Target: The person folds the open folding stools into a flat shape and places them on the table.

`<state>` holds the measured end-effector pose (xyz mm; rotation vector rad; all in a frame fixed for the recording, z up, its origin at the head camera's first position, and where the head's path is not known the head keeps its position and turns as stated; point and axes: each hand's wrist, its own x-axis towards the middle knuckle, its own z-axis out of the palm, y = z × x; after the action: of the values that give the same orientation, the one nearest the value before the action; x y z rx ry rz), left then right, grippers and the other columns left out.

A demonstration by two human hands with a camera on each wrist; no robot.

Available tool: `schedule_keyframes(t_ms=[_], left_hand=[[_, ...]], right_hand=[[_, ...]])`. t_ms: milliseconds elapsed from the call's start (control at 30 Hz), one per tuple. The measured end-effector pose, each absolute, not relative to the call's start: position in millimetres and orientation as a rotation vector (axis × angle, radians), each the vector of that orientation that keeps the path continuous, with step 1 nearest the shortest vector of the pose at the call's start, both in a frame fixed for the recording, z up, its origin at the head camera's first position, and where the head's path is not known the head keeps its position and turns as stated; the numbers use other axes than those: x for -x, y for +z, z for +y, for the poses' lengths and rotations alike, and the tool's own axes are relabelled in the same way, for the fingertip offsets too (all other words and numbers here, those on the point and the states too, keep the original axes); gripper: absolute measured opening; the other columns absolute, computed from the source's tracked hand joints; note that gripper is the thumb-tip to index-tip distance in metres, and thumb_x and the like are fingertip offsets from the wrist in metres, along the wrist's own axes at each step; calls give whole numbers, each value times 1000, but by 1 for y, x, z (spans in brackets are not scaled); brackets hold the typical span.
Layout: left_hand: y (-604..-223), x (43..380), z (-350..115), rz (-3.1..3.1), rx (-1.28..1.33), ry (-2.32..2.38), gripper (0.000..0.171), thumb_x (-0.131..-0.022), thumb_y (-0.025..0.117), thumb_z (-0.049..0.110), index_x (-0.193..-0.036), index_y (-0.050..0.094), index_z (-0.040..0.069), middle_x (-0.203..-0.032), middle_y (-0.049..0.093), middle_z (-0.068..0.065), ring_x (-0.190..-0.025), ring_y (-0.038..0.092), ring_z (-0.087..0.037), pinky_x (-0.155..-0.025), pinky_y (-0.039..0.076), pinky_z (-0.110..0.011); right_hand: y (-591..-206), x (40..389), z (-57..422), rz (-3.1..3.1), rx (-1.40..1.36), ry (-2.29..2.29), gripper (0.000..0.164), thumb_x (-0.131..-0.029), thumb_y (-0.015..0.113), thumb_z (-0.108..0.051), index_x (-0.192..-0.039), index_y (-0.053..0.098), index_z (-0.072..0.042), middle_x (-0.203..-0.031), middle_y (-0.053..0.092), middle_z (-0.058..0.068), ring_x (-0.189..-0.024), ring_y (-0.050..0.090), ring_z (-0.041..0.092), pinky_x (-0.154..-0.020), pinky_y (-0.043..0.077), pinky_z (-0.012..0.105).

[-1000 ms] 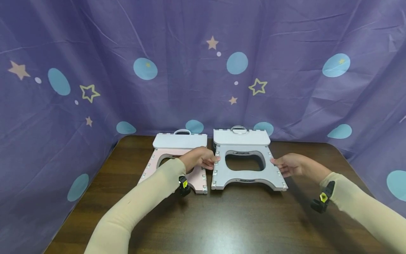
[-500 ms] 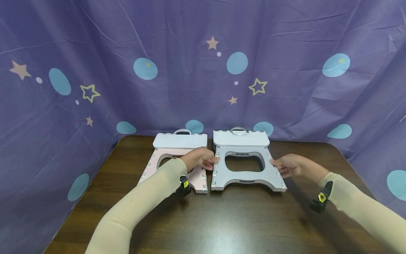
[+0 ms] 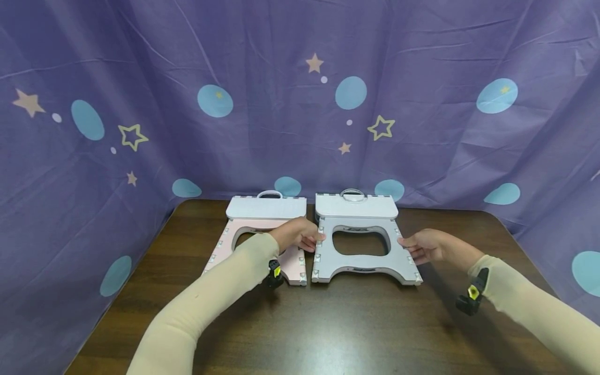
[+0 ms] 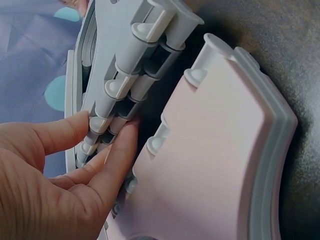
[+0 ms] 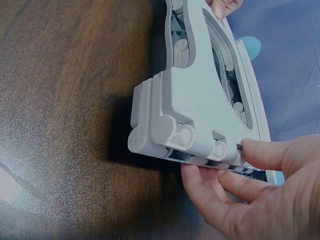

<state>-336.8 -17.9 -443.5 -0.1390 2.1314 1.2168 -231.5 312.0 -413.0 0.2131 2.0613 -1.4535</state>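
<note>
A light blue-grey folding stool (image 3: 353,261), folded flat with a white top panel and a loop handle at its far end, is between both hands. On its left edge my left hand (image 3: 299,234) pinches the hinged side, thumb above and fingers beneath. The right hand (image 3: 428,246) grips the opposite edge the same way; the right wrist view shows its thumb (image 5: 265,154) on the upper face. A pink folding stool (image 3: 292,265) with a white top panel lies folded flat to the left. My left forearm covers part of it.
Both stools are on or just over a dark wooden table (image 3: 356,328), near its far edge. A purple curtain (image 3: 281,140) with stars and blue spots hangs behind and on both sides. A narrow gap separates the stools.
The blue-grey stool's far end has come down slightly and a little toward me. The right hand has shifted slightly left and down with it. The pink stool stays in place.
</note>
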Motion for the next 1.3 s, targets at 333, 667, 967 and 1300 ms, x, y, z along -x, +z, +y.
schedule_keyframes(t_ms=[333,667,967,1300], left_hand=[[-395,288,-17,2197,111,1193,22,-98,67,8,-112,59,-6,-100,65,-17,-97,69,-32,-97,59,-39],[-399,289,-17,2217,87,1204,28,-97,68,6,-119,58,-8,-88,61,-14,-94,70,-33,-92,61,-39],[-403,288,-15,2285,85,1230,39,-94,70,3,-127,55,-12,-95,62,-19,-104,70,-42,-87,63,-42],[-406,285,-12,2382,79,1194,15,-90,74,-1,-94,61,-8,-79,64,-17,-91,74,-38,-77,65,-41]], right_hand=[[-414,230,312,2071,-197,-1437,30,-107,52,-22,-81,66,-14,-76,67,-4,-78,66,10,-82,57,31],[-416,228,309,2095,-220,-1452,28,-105,54,-19,-82,66,-10,-73,67,-4,-77,67,10,-82,59,34],[-416,228,307,2132,-249,-1461,23,-104,56,-17,-88,65,-3,-75,67,0,-77,68,12,-83,60,38],[-415,226,304,2211,-255,-1422,24,-104,58,-15,-101,62,8,-77,69,2,-78,69,13,-84,62,41]])
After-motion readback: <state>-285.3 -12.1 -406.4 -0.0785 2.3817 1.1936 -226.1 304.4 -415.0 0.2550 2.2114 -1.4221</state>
